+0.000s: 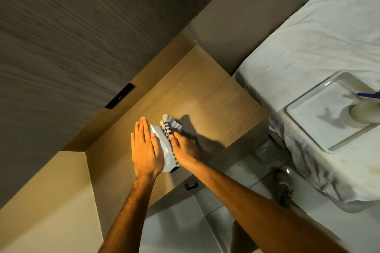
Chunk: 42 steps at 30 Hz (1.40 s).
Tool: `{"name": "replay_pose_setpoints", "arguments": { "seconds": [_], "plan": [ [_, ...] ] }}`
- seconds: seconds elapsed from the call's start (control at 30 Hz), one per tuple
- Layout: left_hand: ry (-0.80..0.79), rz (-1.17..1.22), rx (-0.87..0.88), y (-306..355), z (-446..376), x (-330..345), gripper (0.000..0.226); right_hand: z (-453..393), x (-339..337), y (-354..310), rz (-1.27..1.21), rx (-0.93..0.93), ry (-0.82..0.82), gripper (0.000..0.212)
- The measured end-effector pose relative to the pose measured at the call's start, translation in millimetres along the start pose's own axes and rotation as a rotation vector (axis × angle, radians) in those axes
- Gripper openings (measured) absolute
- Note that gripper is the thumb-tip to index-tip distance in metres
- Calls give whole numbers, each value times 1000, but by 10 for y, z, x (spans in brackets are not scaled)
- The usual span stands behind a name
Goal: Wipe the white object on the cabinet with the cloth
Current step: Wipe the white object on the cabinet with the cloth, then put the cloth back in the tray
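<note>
A white box-shaped object (164, 145) stands on the wooden cabinet top (201, 92). My left hand (146, 150) lies flat against its left side, fingers straight and together, thumb on its top edge. My right hand (185, 150) presses a striped white and dark cloth (170, 126) against the object's right side. The cloth bunches out beyond my fingers toward the far end of the object. The lower right face of the object is hidden by my right hand.
A dark-panelled wall with a black switch plate (120, 96) rises behind the cabinet. A bed with white sheets (308, 47) stands to the right, bearing a clear tray (304, 121) with a spray bottle (366, 108). A black hook (191, 185) hangs below the cabinet front. Tiled floor lies beneath.
</note>
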<state>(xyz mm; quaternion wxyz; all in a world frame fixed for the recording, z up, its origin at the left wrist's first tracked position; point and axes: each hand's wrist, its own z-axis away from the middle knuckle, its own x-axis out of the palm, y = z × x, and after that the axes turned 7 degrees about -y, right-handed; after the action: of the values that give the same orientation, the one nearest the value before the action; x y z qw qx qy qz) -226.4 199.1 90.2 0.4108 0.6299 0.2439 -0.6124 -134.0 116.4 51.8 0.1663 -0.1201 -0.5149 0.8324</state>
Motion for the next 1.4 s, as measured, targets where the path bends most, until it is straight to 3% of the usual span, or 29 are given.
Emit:
{"name": "replay_pose_setpoints", "arguments": {
  "seconds": [0.17,0.37,0.5,0.6,0.8,0.93,1.0,1.1,1.23,1.4],
  "plan": [
    [0,8,1,-2,-7,-7,69,-18,45,-142,-79,-138,-19,34],
    [-3,-10,-4,22,16,-17,68,-208,-27,-93,28,47,-11,38],
    [-1,2,3,22,-2,-40,67,117,138,-59,-27,-49,93,34],
    [-13,-7,15,48,16,-57,69,-29,68,-294,-37,-106,53,34],
    [-15,3,-9,97,27,-64,67,-87,-47,-252,85,84,7,43],
    [-32,-11,-3,80,26,-91,69,185,74,-235,8,-59,107,38],
    [-34,-32,17,74,18,-86,69,22,16,-339,35,-103,74,38],
    [-25,-17,17,60,-1,-93,68,-148,-75,-332,89,-16,20,41],
    [-6,-46,54,54,5,-114,68,204,-173,-33,147,-19,103,33],
    [73,-115,81,128,55,-183,67,1107,-627,467,115,-71,-125,31]
  ]
}}
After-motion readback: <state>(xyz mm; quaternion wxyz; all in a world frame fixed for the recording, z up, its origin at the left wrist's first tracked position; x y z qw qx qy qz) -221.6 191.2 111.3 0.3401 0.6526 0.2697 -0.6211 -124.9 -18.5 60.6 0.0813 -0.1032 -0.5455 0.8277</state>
